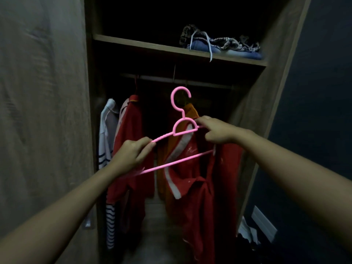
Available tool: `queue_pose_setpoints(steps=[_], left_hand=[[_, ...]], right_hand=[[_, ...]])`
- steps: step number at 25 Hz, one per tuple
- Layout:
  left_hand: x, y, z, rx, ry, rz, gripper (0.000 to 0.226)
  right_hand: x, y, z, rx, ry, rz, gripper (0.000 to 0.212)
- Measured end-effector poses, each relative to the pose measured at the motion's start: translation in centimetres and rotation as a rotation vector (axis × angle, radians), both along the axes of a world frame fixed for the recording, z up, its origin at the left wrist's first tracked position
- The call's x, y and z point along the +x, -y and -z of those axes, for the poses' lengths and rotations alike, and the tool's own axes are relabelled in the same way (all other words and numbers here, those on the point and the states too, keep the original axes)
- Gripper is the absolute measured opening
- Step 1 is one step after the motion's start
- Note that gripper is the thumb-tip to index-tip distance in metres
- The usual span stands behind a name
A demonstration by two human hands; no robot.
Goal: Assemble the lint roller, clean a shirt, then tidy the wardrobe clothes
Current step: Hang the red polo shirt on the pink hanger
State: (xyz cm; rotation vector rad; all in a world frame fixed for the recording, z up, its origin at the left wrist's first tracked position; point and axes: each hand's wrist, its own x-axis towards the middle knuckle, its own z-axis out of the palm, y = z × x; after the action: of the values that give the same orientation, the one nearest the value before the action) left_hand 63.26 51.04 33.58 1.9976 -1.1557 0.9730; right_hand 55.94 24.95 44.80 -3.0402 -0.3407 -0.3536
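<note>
Dim wooden wardrobe, one clothes pile on its shelf at one o'clock, one pink hanger, your left hand and right hand pinching it.

Pink plastic hanger: left end covered by the left hand; right shoulder behind the right hand.
Red shirt with white collar: top hidden by the right hand; what carries it cannot be told.
Orange garment: mostly behind the red shirt.
Navy-striped white top: left side cut by the wardrobe frame.
Folded cloth pile on the upper shelf: separate pieces unreadable in the dimness.
Hanging rail: dim, hooks barely visible.
White objects on the near right floor: too dark to identify.
Wooden door at left: blurred, cut by the edge.
</note>
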Motion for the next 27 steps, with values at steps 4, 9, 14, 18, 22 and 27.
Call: queue_pose_setpoints(steps=[4, 9, 14, 18, 22, 27], left_hand=[[-0.9, 0.9, 1.0, -0.144, 0.081, -0.107, 0.037], [-4.2, 4.7, 4.8, -0.206, 0.43, -0.368, 0.032], [-8.3, 10.6, 11.1, -0.036, -0.552, -0.068, 0.042], [-4.6, 8.1, 10.5, -0.167, -0.771, -0.043, 0.07], [-2.4, 3.9, 8.6, -0.109, -0.868, 0.042, 0.082], [-0.6, -1.3, 4.9, -0.028, -0.84, 0.155, 0.059]], right_hand=[[-1.6, 0.8, 0.7, -0.274, 0.512, -0.08, 0.049], [-0.9, 0.2, 0.5, -0.269, 0.743, -0.087, 0.05], [-1.4, -0.6, -0.2, -0.184, 0.814, -0.074, 0.05], [-3.0, 1.7, 0.6, -0.132, 0.739, -0.119, 0.047], [-3.0, 4.5, 3.7, -0.145, 0.716, -0.176, 0.057], [-3.5, 6.6, 5.9, -0.075, 0.788, -0.248, 0.062]])
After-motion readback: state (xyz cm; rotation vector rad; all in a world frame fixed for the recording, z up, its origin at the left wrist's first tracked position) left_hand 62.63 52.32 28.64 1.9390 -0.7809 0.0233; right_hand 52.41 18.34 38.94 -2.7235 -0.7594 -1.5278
